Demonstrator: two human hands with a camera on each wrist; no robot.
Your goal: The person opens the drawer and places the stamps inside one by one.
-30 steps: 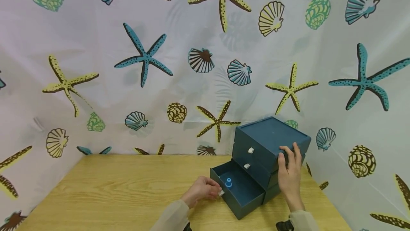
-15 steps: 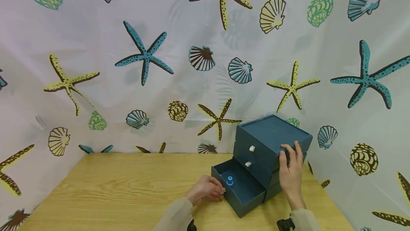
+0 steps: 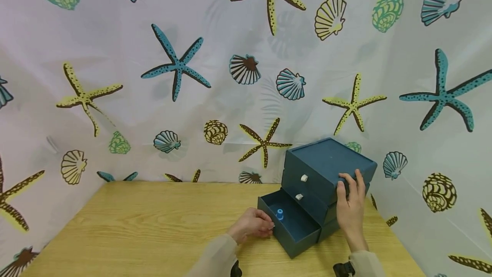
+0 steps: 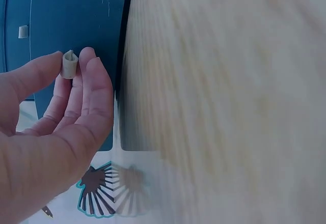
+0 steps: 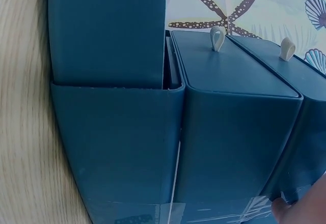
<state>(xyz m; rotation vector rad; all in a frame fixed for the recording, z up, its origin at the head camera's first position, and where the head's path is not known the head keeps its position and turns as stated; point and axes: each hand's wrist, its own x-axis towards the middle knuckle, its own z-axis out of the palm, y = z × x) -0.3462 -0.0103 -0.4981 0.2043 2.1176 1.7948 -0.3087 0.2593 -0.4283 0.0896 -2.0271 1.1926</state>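
A dark blue drawer unit (image 3: 332, 157) with three stacked drawers stands at the right of the table. Its bottom drawer (image 3: 292, 247) is pulled out, and a small blue peg-like piece with a wider base (image 3: 279, 214) stands inside near the front. My left hand (image 3: 251, 225) is at this drawer's front; thumb and fingers pinch its white loop pull tab (image 4: 70, 66). My right hand (image 3: 350, 208) rests on the unit's top edge and side, fingers extended over the edge. Only a small part of that hand's fingers (image 5: 300, 210) shows in the right wrist view.
The upper two drawers are closed, each with a white loop tab (image 3: 304, 178). A wooden table (image 3: 153, 225) stretches to the left. Behind it hangs a white curtain (image 3: 215, 29) printed with starfish and shells.
The bottom drawer has slid slightly inward, and my left hand has moved with it toward the unit. My right hand has stayed on the unit. The head view has shifted a little.
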